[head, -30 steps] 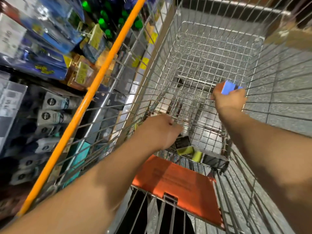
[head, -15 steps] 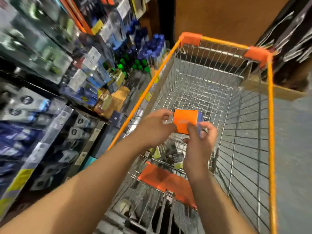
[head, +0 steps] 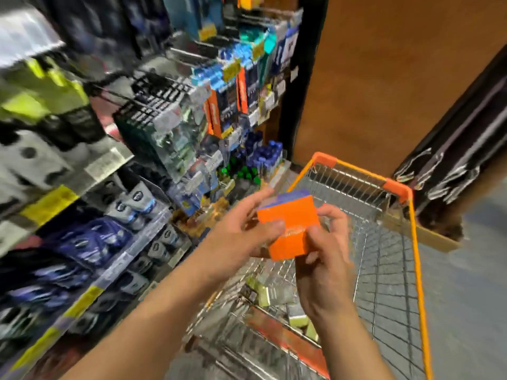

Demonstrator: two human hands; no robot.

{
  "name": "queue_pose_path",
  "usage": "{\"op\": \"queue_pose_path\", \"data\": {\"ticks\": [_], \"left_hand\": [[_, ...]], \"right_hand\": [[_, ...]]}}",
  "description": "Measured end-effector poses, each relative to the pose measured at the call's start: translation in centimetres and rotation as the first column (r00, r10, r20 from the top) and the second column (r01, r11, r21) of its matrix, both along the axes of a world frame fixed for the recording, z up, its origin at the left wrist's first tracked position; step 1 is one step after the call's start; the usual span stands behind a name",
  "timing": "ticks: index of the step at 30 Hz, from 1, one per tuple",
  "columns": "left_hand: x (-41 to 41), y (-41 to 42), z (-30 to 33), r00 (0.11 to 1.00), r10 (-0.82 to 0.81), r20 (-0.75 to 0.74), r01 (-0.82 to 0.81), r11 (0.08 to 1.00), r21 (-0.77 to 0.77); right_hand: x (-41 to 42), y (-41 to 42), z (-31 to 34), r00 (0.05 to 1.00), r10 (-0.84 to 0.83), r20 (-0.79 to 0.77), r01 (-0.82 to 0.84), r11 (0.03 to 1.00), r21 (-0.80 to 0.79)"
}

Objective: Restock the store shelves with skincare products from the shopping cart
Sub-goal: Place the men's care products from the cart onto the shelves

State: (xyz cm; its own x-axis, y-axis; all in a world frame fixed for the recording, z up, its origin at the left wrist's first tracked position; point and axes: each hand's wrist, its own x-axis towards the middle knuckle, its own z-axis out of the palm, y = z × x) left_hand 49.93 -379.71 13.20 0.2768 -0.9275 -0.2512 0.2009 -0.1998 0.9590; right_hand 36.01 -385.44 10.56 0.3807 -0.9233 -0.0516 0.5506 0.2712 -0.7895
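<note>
An orange box with a blue top [head: 290, 229] is held above the wire shopping cart [head: 417, 259]. My left hand [head: 241, 229] grips its left side, thumb across the front. My right hand [head: 326, 256] pinches its right side from below. A few small yellow-green and dark packs [head: 260, 293] lie in the cart's child-seat section, above the orange seat flap [head: 277, 327]. The store shelves [head: 142, 193] on the left carry tubes, bottles and hanging packs. The view is motion-blurred.
An orange-brown wall panel [head: 384, 78] stands behind the cart. A dark rack with pale items [head: 455, 165] is at the right, with a cardboard edge [head: 428, 237] against the cart's rim. Grey floor [head: 472, 297] lies to the right. Yellow price tags [head: 82, 305] line the shelf edges.
My right hand lifted the box out of the cart and my left hand joined it. The view has tilted up, showing more shelf, and the box has risen slightly.
</note>
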Motion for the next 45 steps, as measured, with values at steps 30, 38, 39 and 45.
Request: {"op": "queue_pose_path", "data": {"ticks": [30,38,39,45], "left_hand": [[18.1,24.5,14.7,0.883,0.413,0.224,-0.237,0.803,-0.546],[18.7,24.8,15.6,0.927,0.351,-0.130,-0.363,0.755,-0.546],[18.8,24.8,15.7,0.921,0.357,-0.159,-0.383,0.747,-0.544],[18.7,24.8,16.2,0.864,0.400,-0.307,-0.503,0.644,-0.577]], "right_hand": [[23.4,13.4,17.8,0.900,0.385,-0.203,-0.329,0.296,-0.897],[24.9,13.2,17.6,0.978,0.017,-0.207,-0.202,-0.155,-0.967],[24.9,13.3,17.5,0.977,0.021,-0.213,-0.208,-0.142,-0.968],[25.3,14.2,18.5,0.912,0.243,-0.331,-0.400,0.342,-0.850]]}}
